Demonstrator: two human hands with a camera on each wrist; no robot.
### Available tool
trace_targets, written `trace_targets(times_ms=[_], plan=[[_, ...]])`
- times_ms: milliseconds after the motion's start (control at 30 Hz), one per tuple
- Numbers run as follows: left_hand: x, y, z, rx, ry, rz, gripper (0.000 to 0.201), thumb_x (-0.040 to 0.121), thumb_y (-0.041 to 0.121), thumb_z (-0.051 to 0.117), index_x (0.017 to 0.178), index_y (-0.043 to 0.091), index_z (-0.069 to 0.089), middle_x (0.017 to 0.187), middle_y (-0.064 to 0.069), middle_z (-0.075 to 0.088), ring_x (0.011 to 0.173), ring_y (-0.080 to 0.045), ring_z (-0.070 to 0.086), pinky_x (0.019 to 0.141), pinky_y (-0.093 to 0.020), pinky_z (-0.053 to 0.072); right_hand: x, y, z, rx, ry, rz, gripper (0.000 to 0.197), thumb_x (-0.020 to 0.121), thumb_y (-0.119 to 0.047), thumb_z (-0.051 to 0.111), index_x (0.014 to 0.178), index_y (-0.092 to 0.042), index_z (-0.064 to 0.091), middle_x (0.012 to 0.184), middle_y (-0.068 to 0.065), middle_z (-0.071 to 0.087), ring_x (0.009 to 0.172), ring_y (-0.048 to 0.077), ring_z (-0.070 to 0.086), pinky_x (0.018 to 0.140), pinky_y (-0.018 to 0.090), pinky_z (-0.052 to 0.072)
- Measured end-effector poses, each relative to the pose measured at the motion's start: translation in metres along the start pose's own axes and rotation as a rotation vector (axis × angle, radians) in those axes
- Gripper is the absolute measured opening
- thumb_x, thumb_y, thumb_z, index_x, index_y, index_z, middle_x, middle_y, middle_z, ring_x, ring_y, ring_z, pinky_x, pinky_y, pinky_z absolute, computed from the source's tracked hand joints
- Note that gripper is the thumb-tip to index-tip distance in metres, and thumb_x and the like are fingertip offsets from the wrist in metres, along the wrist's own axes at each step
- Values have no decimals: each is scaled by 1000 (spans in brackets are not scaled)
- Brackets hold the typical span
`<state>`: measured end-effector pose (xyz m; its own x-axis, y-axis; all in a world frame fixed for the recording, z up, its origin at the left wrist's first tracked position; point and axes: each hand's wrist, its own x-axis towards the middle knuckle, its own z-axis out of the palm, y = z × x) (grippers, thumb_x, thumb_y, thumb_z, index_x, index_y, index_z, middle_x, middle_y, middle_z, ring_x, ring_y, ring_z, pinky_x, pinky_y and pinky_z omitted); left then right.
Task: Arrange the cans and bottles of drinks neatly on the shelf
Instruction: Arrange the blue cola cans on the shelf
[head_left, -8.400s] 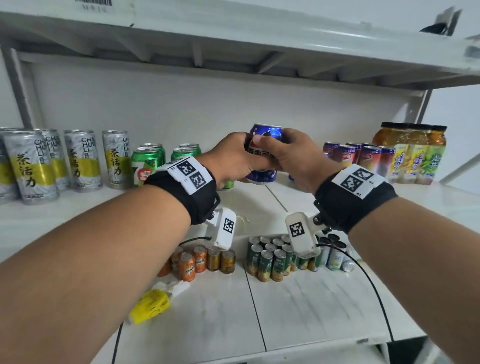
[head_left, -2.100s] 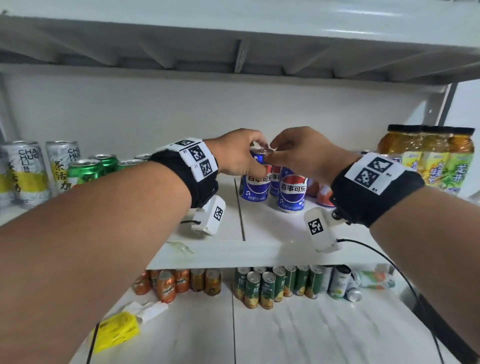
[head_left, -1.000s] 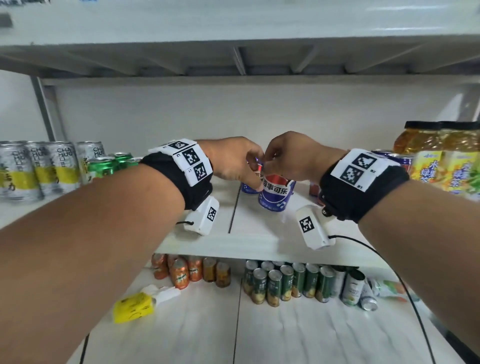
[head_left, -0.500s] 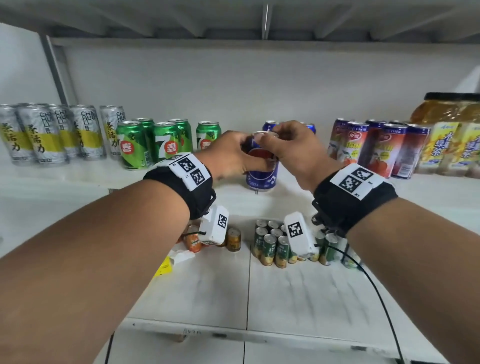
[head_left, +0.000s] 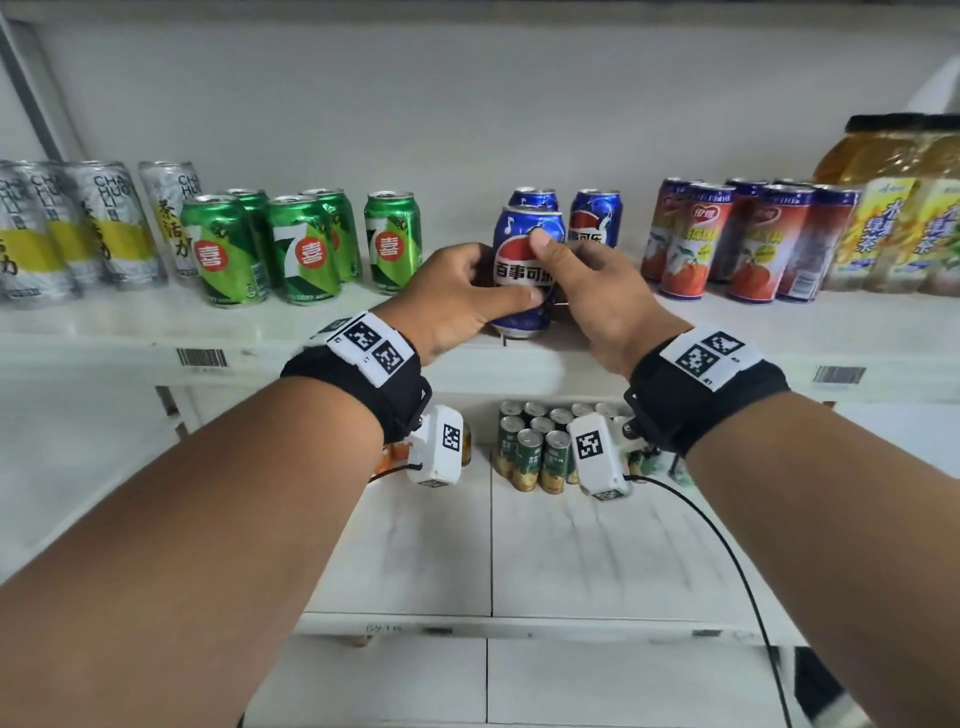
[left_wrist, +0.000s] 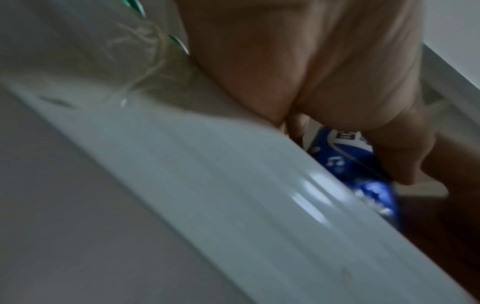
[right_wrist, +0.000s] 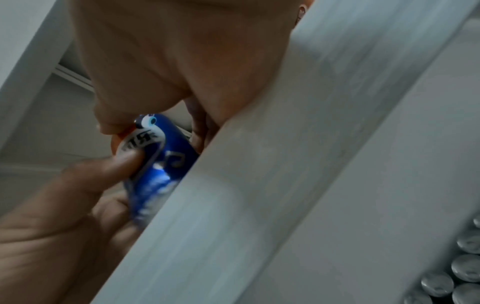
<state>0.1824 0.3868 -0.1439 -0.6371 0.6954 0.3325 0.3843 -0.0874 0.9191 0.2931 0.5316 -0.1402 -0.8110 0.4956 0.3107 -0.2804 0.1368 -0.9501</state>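
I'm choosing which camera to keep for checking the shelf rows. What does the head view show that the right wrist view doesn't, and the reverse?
Head view only: the whole rows, namely silver cans, green cans, two more blue cans at the back, red cans, bottles, and both wrists.

Right wrist view only: the underside of the right hand and silver can tops beyond the shelf edge.

Both: the blue can gripped by the right hand and the left hand.
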Motion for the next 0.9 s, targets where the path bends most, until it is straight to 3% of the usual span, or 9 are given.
trace_targets(times_ms=[100, 333, 433, 500, 633, 733, 800, 900], plan=[[-1, 0, -2, -108, 11, -18, 35, 94, 23, 82, 117, -2, 72, 106, -19, 81, 95, -30, 80, 85, -40, 65, -2, -3, 2, 27, -24, 28, 53, 99, -47, 67, 121, 1, 70, 110, 22, 77, 103, 42, 75, 95, 64, 58], [0, 4, -1, -130, 31, -26, 39, 100, 36, 74, 109, -3, 76, 102, -20, 81, 98, -35, 80, 95, -45, 64, -6, -10, 9, -14, -41, 71, 42, 103, -45, 62, 112, -5, 74, 106, 21, 78, 103, 47, 73, 92, 67, 57], [0, 3, -2, -135, 45, 9, 35, 96, 26, 79, 113, -5, 73, 107, -23, 80, 104, -40, 78, 98, -50, 63, -5, -9, 9, 19, -35, 68, 36, 105, -37, 61, 116, -5, 72, 104, 18, 79, 97, 38, 77, 80, 54, 64], [-2, 1, -4, -118, 45, 45, 33, 91, 14, 84, 117, -1, 71, 110, -19, 80, 106, -34, 78, 95, -46, 64, -4, -8, 7, 53, -30, 40, 34, 105, -32, 62, 121, -3, 69, 107, 17, 79, 94, 32, 78, 74, 43, 64], [-5, -1, -5, 19, 65, 117, 53, 77, 8, 95, 124, 7, 70, 114, -7, 80, 107, -21, 77, 95, -37, 64, -4, -5, 3, 109, -70, -15, 34, 100, -32, 71, 125, -8, 68, 117, 16, 77, 109, 32, 75, 89, 49, 63], [-4, -1, -8, 96, 69, 157, 63, 75, 11, 97, 130, 11, 67, 119, -3, 78, 111, -19, 75, 100, -41, 62, -3, -4, 3, 77, -120, -68, 35, 94, -26, 78, 126, -15, 69, 121, 9, 77, 116, 28, 73, 98, 54, 59], [-3, -1, -8, 125, 68, 165, 67, 74, 7, 96, 132, 11, 65, 118, 0, 76, 111, -17, 73, 100, -40, 61, -4, -3, 2, 20, -136, -128, 39, 91, -17, 81, 127, -15, 67, 121, 4, 77, 117, 24, 72, 102, 45, 58], [-2, 0, -5, 190, 72, 185, 71, 72, -3, 93, 134, 9, 60, 114, 2, 71, 100, -10, 69, 91, -33, 61, -7, -1, 3, -97, -124, -198, 56, 84, -4, 85, 134, -6, 60, 126, 8, 73, 121, 21, 69, 106, 36, 55]])
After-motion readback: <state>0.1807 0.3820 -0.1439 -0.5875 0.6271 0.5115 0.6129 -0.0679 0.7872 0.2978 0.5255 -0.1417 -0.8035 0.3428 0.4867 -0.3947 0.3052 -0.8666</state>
